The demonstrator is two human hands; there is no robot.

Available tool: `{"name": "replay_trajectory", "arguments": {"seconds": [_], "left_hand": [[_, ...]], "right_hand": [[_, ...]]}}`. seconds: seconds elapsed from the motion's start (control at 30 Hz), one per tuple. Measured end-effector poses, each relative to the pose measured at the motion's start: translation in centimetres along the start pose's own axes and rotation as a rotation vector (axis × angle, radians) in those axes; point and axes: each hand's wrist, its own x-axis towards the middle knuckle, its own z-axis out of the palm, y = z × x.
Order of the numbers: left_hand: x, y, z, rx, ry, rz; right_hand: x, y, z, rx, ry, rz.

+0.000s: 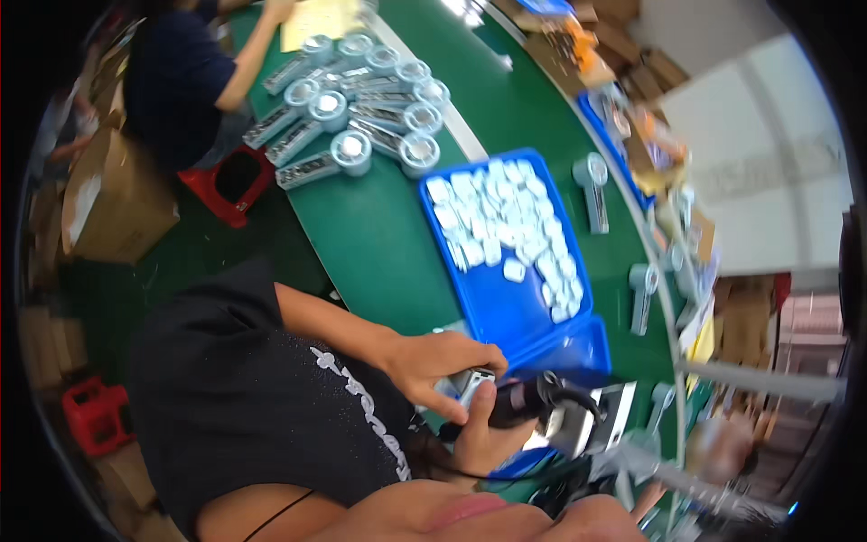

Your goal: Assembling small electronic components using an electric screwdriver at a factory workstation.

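My left hand (441, 369) is closed around a small light-grey part (475, 383), partly hidden by the fingers. Close below it, my right hand (488, 444) grips a black electric screwdriver (517, 403) with a cord, its thumb lying near the grey part. The screwdriver's tip is hidden between the hands. Just beyond the hands, a blue tray (494, 323) holds many small white squarish pieces (506, 212), most of them heaped toward its far end.
Several light-blue paddle-shaped housings (350, 154) with round heads lie grouped on the green table (352, 244). More housings (593, 194) lie along the right side. A person (176, 86) sits at upper left by a red stool (230, 185). A cardboard box (122, 199) stands on the floor.
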Motion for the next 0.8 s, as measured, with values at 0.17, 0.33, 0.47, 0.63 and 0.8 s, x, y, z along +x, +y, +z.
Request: {"name": "replay_trajectory", "arguments": {"seconds": [0.17,0.33,0.47,0.63,0.8], "left_hand": [[0.8,-1.6,1.8,0.093,-0.104,-0.065],[1.2,-4.5,2.2,0.076,-0.241,-0.008],[0.6,-5.1,3.2,0.046,-0.109,0.069],[0.0,-4.6,3.1,0.114,-0.217,-0.017],[-0.4,-5.1,3.7,0.122,-0.099,0.130]], "right_hand": [[0.6,3.9,-2.6,0.092,0.075,0.052],[4.6,1.0,-5.7,0.208,0.541,-0.520],[8.8,1.7,-7.8,0.098,0.649,-0.396],[6.2,1.3,-7.7,0.281,0.396,-0.295],[1.5,-4.1,-11.7,0.535,-0.477,-0.448]]}}
